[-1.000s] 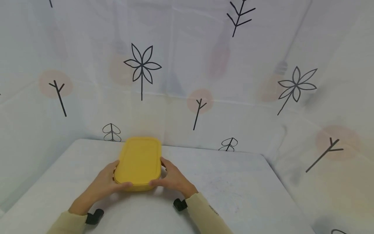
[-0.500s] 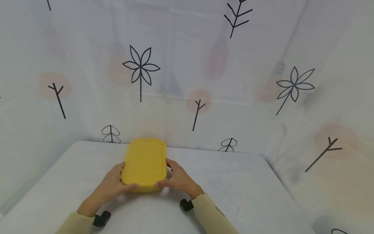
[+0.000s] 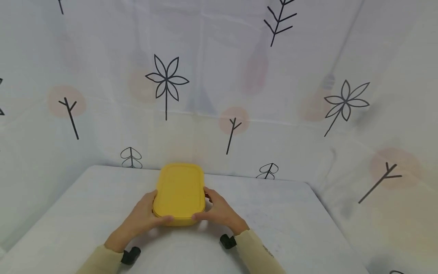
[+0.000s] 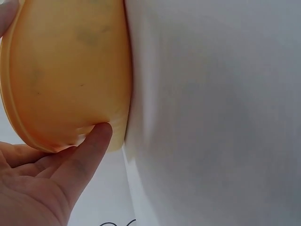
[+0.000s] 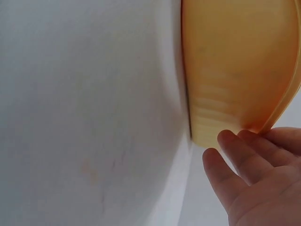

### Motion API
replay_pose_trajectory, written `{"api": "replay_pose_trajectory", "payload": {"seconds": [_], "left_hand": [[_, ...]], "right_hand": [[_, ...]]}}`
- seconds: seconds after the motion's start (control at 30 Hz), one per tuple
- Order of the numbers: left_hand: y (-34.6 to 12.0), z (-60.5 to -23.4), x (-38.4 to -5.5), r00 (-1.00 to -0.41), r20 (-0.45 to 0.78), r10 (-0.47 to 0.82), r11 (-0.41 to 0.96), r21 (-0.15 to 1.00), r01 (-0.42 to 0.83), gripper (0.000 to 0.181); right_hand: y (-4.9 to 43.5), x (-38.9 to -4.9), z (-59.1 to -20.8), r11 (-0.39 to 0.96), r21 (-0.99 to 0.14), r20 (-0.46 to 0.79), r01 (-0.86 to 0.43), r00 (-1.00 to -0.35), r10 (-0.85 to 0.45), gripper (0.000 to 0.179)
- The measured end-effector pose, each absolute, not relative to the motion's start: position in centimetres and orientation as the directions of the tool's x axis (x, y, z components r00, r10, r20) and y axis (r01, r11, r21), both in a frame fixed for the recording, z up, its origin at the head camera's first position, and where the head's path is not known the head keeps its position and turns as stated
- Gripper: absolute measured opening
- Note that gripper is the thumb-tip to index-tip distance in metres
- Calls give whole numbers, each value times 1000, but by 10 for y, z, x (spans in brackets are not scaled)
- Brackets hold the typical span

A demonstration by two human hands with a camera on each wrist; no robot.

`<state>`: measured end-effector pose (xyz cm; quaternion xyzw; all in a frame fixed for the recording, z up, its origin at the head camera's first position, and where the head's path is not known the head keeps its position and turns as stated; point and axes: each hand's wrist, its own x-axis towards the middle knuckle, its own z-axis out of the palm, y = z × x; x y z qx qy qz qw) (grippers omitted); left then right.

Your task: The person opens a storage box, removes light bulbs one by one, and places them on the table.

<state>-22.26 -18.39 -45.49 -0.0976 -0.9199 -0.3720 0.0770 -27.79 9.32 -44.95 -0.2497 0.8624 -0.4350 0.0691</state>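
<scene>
A yellow lidded food container [image 3: 179, 192] stands on the white table left of centre in the head view, its lid on top and its long side running away from me. My left hand [image 3: 142, 215] grips its left side, thumb across the near corner. The right hand [image 3: 222, 211] holds the opposite side, thumb on the near right corner. In the left wrist view, fingers [image 4: 77, 162] press against the container's wall [image 4: 70, 70]. On the right wrist view, fingertips [image 5: 226, 136] lie at the wall under the lid's rim, and the container's base meets the tabletop.
The white table [image 3: 273, 224] stretches to both sides and ends at a patterned white cloth [image 3: 205, 87] behind it. Black wrist mounts [image 3: 131, 255] sit under both forearms. More cloth hangs along the left and right sides.
The container has slid to the right across the table, both hands moving along with it and keeping their hold. The head view has shifted slightly.
</scene>
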Motion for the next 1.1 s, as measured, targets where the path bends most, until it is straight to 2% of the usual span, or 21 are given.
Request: {"api": "replay_pose_trajectory", "payload": {"seconds": [0.33, 0.77, 1.1], "left_hand": [[-170, -453, -226, -967, 213, 143, 703, 666, 251, 117], [-149, -454, -232, -956, 244, 163, 687, 667, 287, 109], [-135, -457, -235, -964, 210, 161, 678, 687, 263, 117]], "right_hand": [[107, -281, -448, 565, -748, 68, -349, -886, -458, 108], [130, -281, -449, 562, -761, 60, -323, -899, -434, 108], [142, -278, -448, 586, -771, 14, -248, -927, -374, 111]]}}
